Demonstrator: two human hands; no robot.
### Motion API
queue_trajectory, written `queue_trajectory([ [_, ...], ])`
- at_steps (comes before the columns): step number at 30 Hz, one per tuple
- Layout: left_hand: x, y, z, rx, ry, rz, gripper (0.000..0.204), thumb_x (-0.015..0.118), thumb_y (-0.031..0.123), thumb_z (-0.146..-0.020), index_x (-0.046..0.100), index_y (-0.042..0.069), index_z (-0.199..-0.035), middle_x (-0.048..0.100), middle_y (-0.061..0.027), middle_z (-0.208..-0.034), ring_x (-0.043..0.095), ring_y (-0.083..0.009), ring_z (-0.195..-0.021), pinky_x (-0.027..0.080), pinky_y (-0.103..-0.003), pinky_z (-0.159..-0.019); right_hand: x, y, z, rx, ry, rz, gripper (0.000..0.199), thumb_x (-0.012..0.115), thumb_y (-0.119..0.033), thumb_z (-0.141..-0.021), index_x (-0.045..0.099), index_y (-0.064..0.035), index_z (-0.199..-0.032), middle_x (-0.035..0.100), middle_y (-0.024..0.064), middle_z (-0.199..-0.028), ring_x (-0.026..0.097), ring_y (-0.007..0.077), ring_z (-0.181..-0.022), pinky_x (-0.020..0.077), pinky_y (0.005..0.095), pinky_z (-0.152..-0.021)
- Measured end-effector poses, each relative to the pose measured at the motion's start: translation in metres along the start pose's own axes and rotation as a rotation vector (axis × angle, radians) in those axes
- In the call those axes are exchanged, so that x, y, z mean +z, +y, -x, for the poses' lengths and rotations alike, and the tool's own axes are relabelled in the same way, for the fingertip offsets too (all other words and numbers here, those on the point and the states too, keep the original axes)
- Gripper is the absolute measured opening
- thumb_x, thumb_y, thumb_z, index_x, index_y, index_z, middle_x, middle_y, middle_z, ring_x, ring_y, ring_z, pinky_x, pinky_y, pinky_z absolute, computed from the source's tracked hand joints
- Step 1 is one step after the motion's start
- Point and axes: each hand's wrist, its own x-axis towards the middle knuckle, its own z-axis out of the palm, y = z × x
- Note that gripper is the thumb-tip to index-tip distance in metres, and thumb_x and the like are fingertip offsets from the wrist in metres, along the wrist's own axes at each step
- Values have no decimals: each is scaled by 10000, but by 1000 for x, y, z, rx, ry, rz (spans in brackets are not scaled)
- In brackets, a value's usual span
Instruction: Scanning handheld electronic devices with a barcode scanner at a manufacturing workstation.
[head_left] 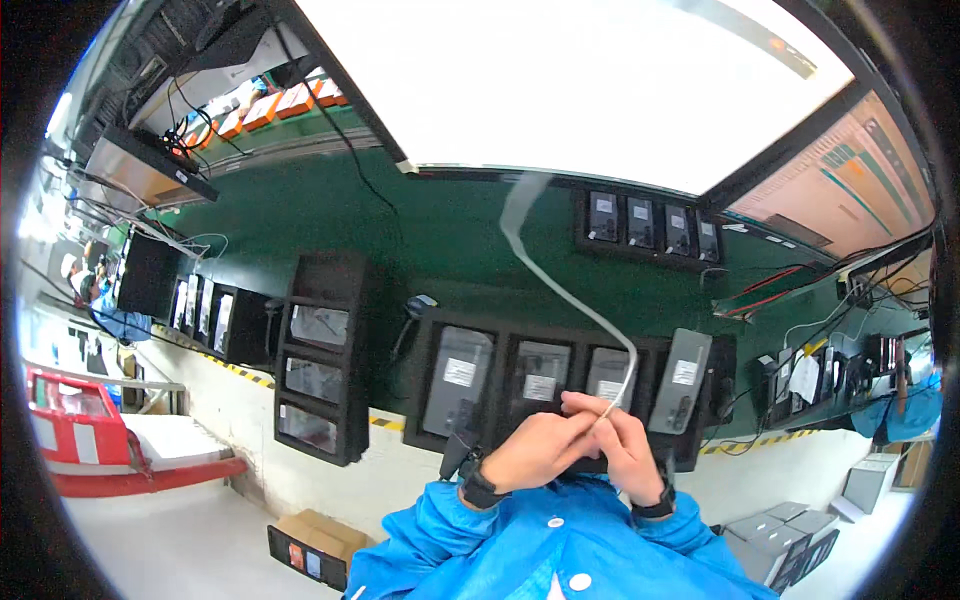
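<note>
My left hand (535,448) and my right hand (618,445) meet close together in front of my chest. Both pinch the lower end of a long white strip (560,285), which curls upward over the green bench toward the white panel. Just beyond my hands a black tray (432,385) holds a row of grey flat devices with white labels. The rightmost device (680,380) stands tilted up out of the tray beside my right hand. Blue sleeves and dark wristbands cover both forearms.
A second black tray (322,355) with three devices lies to the left, and a smaller tray of several dark devices (648,225) sits farther back. A green bench top (450,240), cables, a monitor (148,272) and red barrier (90,440) surround them. Boxes sit on the floor.
</note>
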Motion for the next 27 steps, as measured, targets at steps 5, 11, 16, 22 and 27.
queue_trajectory([
  [5,-101,-23,41,-111,318,-64,249,652,145,-850,626,18,-1062,668,-123,-819,629,-260,-677,503,-356,-651,46,21,-27,-67,124,-46,388,353,-252,-1040,603,18,-915,633,204,-1153,587,218,-1085,436,323,-926],
  [11,-162,-264,72,-342,952,-447,391,674,191,-809,574,49,-1158,610,-182,-1102,593,-338,-995,477,-412,-869,113,12,-54,-8,3,-142,488,428,-331,-1013,363,56,-1303,445,181,-1359,416,205,-1279,359,345,-1021],
  [16,-140,-347,59,-770,671,-430,586,710,301,-761,511,11,-1230,608,-235,-1140,586,-409,-1023,455,-471,-918,137,41,-82,34,22,201,268,546,-151,-940,427,17,-1114,444,133,-1044,417,246,-1185,276,374,-1053],
  [22,-169,-246,83,-584,531,98,302,632,197,-827,632,-39,-1014,660,-99,-898,589,-161,-826,467,-318,-743,131,60,-89,-50,287,-48,690,374,-542,-979,318,-36,-1446,309,116,-1510,243,226,-1413,221,434,-1108],
  [27,-160,-75,149,-523,409,380,344,684,159,-806,620,-22,-1092,666,-74,-929,591,-153,-843,483,-308,-777,144,42,-91,6,361,-65,781,314,-687,-923,392,-83,-1413,359,92,-1474,320,240,-1365,280,459,-1071],
])
